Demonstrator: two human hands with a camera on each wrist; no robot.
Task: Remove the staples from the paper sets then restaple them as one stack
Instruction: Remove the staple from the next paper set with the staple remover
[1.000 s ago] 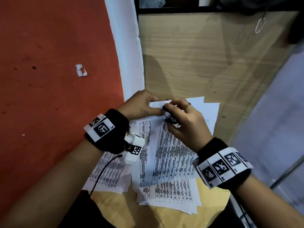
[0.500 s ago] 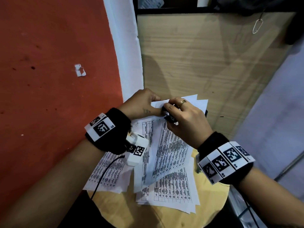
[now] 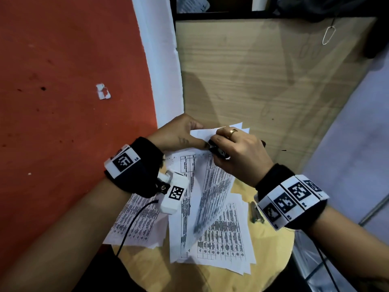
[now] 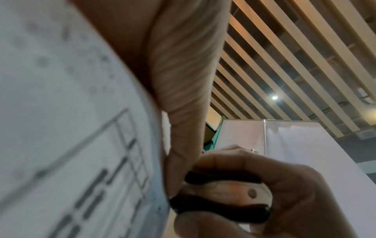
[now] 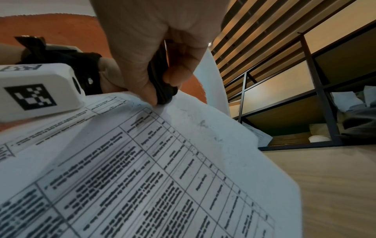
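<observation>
The paper set point(image 3: 210, 186) is lifted at its top corner over the round table point(image 3: 271, 245), left hand point(image 3: 179, 135) pinching that corner from nine o'clock, right hand point(image 3: 237, 150) squeezing the black staple remover point(image 3: 217, 151) onto it, stapler point(image 3: 255, 211) at four o'clock beside loose sheets point(image 3: 227, 243).

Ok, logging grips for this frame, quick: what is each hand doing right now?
Left hand: pinches the top corner of the paper set.
Right hand: grips the black staple remover, held at that same corner.
</observation>
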